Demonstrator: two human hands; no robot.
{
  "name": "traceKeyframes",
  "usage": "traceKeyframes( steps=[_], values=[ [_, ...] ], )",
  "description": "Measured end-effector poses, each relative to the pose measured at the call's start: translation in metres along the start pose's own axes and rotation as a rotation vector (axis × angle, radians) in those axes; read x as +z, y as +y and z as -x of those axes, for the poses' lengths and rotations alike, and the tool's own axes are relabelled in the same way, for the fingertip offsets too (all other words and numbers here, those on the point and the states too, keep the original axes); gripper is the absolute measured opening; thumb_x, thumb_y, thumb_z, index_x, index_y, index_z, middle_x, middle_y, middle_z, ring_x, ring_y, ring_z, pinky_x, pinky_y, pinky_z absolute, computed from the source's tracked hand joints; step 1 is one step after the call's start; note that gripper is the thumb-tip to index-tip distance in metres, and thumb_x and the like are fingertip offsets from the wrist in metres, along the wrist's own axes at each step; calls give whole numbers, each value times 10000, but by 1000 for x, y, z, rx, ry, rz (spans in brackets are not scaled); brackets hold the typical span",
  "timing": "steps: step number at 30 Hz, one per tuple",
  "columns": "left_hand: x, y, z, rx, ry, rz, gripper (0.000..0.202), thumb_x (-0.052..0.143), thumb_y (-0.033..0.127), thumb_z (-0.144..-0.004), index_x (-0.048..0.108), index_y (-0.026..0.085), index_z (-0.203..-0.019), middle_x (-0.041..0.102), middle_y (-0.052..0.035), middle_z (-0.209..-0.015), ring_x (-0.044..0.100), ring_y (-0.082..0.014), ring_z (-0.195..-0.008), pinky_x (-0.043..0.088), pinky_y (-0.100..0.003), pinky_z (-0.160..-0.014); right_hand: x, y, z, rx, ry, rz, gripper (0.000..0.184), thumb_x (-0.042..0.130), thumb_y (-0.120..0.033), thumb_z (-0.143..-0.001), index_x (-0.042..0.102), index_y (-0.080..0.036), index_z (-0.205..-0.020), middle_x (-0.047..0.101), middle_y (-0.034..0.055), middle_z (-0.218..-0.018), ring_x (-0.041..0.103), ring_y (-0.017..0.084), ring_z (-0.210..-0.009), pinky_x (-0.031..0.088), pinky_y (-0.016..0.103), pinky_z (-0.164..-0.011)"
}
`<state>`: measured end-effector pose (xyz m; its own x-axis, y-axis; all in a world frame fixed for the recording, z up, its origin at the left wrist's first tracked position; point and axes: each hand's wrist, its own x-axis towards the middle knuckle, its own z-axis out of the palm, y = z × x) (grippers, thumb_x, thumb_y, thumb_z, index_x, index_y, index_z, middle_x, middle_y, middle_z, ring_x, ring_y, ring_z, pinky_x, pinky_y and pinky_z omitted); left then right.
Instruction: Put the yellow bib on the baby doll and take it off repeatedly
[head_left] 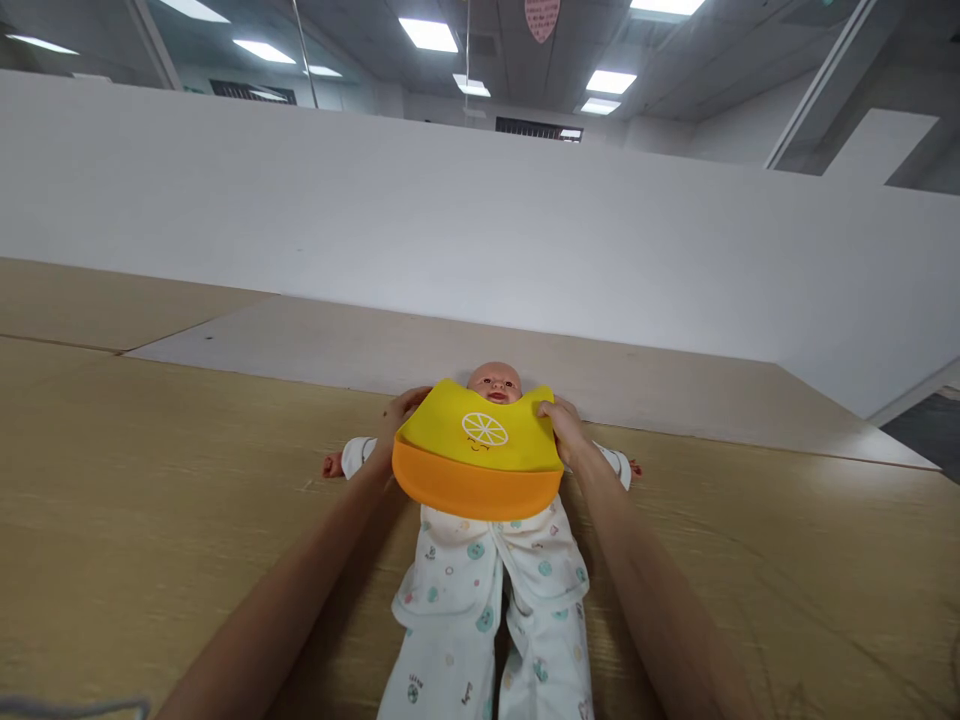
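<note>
A baby doll (496,380) lies on its back with its head away from me and its arms spread. It wears a white printed outfit (450,590). Over its chest is a yellow silicone bib (517,432) with an orange catch pocket and a white citrus-slice print. The bib's neck cutout sits just below the doll's face. My right hand (562,425) grips the bib's upper right edge, thumb on the front. At the upper left edge, my left hand (401,408) closes on the bib, its fingers partly hidden behind it.
The doll rests on a wood-grain table (187,500). A pale grey board (337,345) runs along the far side, against a white partition (450,220) with glass above. A grey cord-like item (75,708) shows at the lower left corner.
</note>
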<state>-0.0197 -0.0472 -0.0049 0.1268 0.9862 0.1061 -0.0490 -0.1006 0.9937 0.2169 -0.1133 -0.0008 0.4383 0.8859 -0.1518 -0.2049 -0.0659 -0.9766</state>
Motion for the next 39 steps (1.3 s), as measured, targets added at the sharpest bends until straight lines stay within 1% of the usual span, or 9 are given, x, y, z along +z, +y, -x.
traceKeyframes(
  steps=[3,6,9,12,17,22,27,32,39],
  values=[
    [-6,1,-7,-168,-35,102,286,637,356,-698,695,179,-916,750,-63,-884,675,-247,-913,523,-305,-771,3,1,2,5,33,-45,241,619,-297,-547,525,-191,-742,565,-45,-602,538,133,-574,409,231,-508],
    [-7,2,-10,-353,-118,297,295,585,384,-732,680,155,-892,746,-61,-816,694,-228,-763,535,-305,-681,6,1,5,10,25,-37,276,682,-348,-577,555,-194,-767,601,-33,-633,566,145,-583,446,253,-537],
    [-4,2,-10,-438,-210,419,304,589,422,-751,672,156,-872,741,-67,-776,695,-219,-700,541,-304,-644,7,2,4,9,1,-32,306,711,-377,-604,600,-186,-816,663,16,-721,610,171,-626,478,274,-570],
    [1,1,-10,-502,-339,374,338,651,431,-719,678,153,-911,750,-97,-832,702,-256,-729,552,-338,-655,7,7,-1,38,0,-64,341,749,-393,-605,614,-184,-840,686,51,-773,636,195,-662,500,290,-577],
    [8,-1,-14,-439,-229,191,337,738,358,-645,685,160,-912,750,-86,-798,688,-241,-663,540,-311,-586,5,9,-5,89,-46,-93,325,753,-313,-574,601,-172,-825,691,59,-777,647,204,-674,515,294,-586],
    [7,9,-11,-561,-245,218,235,689,287,-603,668,171,-806,718,-67,-672,661,-233,-561,528,-320,-527,3,5,-5,29,-67,-46,197,664,-204,-542,561,-167,-707,590,-20,-581,562,131,-522,446,226,-490],
    [-1,7,-11,-565,-263,141,255,657,231,-538,669,157,-782,699,-55,-618,648,-240,-548,498,-320,-496,5,3,-2,33,-47,71,164,604,-210,-533,543,-174,-681,534,-39,-525,516,124,-471,389,222,-433],
    [-5,-8,-15,-416,-192,-13,218,684,185,-527,663,174,-743,683,-11,-578,633,-219,-567,471,-290,-510,7,-4,9,50,-16,184,136,625,-208,-543,541,-181,-646,552,-22,-524,504,120,-470,355,217,-426],
    [10,-3,-10,-312,-299,151,239,677,313,-618,662,155,-797,688,-15,-637,660,-213,-642,508,-285,-575,5,5,-2,78,-67,140,148,635,-246,-577,571,-192,-699,599,-3,-571,555,155,-516,399,242,-458]
  ],
)
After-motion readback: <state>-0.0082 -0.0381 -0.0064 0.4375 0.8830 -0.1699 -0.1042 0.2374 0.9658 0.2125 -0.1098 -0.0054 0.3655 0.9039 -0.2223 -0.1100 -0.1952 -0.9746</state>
